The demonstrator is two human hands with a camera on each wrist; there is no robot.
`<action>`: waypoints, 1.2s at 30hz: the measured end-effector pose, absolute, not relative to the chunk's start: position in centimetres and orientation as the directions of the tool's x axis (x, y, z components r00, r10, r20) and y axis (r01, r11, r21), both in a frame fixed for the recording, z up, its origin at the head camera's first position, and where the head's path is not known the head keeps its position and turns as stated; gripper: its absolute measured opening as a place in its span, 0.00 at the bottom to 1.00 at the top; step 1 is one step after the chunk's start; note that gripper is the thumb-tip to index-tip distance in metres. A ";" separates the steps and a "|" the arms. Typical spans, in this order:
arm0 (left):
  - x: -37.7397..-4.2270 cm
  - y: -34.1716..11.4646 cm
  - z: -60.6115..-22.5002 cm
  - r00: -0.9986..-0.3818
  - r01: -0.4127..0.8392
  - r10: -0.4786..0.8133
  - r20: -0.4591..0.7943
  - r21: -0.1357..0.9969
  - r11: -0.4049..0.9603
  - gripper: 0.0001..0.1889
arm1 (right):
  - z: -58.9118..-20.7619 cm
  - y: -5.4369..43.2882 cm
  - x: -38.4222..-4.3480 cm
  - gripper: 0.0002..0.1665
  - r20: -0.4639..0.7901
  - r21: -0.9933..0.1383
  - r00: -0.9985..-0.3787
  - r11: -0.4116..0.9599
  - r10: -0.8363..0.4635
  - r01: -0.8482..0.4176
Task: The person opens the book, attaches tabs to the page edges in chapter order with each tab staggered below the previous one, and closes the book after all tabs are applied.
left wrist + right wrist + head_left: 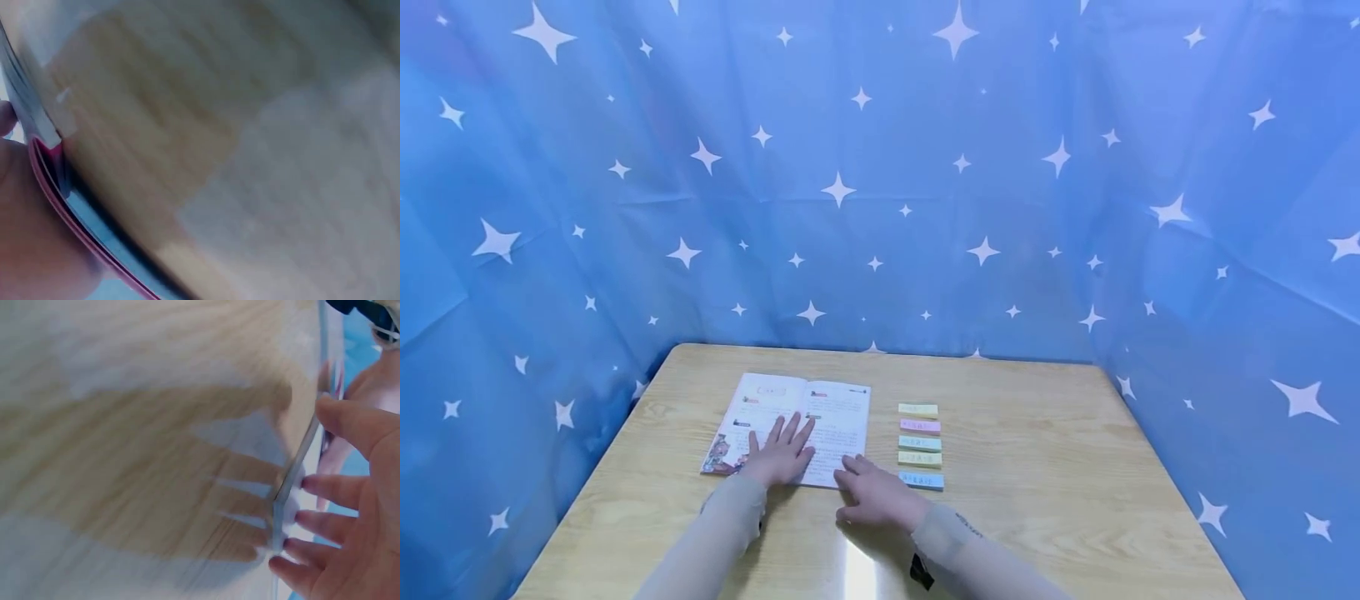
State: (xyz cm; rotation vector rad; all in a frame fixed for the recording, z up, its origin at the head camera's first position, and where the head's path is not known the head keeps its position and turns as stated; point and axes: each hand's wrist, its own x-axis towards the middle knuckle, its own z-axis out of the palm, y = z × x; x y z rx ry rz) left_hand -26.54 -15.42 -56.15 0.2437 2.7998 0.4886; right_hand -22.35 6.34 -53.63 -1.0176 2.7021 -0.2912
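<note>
Two sleeves (707,533): pale, seen nearest, reached over the table (1037,467) toward the book (838,433).
Right hand (880,493): its fingers are loosely extended and parted, the thumb set apart. The fingertips are placed at the book's lower right corner; nothing is seen gripped, and whether a single leaf is touched cannot be told. Contact is probably best kept light here, so that the corner is not creased.
Left hand (781,454): spread wide and laid flat across the lower pages, over the fold; nothing is gripped. By the look of it, the book is being steadied, which is best done with even pressure near the fold and without the paper being dragged.
Book: laid flat, its pages spread, left of the table's middle. Print is seen on both pages, with cartoon figures (718,450) at the lower left.
Slips (920,443): five, set in a column just right of the book, the blue one nearest the right hand. Their handwriting is too small to be read.
Curtain (880,167): blue, white-starred, hung behind the table and along both sides.
</note>
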 end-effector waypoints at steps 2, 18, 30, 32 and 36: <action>-26.3 -15.3 -56.4 -0.942 0.110 0.220 -0.253 0.387 0.916 0.31 | -53.9 5.7 -22.7 0.32 -0.145 -0.279 -0.720 0.726 -0.679 -0.628; -26.1 -14.8 -56.8 -0.941 0.148 0.268 -0.205 0.463 0.874 0.35 | -56.0 3.2 -24.6 0.40 -0.038 -0.187 -0.823 0.813 -0.566 -0.551; -28.7 -20.5 -58.1 -0.965 -0.026 0.079 -0.252 0.389 0.921 0.32 | -55.9 2.2 -25.2 0.39 -0.086 -0.264 -0.811 0.798 -0.579 -0.542; -28.7 -20.8 -58.1 -0.966 -0.025 0.078 -0.246 0.391 0.920 0.31 | -55.8 2.0 -25.3 0.40 -0.093 -0.253 -0.811 0.802 -0.577 -0.541; -28.7 -20.9 -58.2 -0.968 -0.018 0.085 -0.237 0.404 0.915 0.32 | -55.1 1.2 -25.9 0.41 -0.100 -0.254 -0.779 0.773 -0.619 -0.581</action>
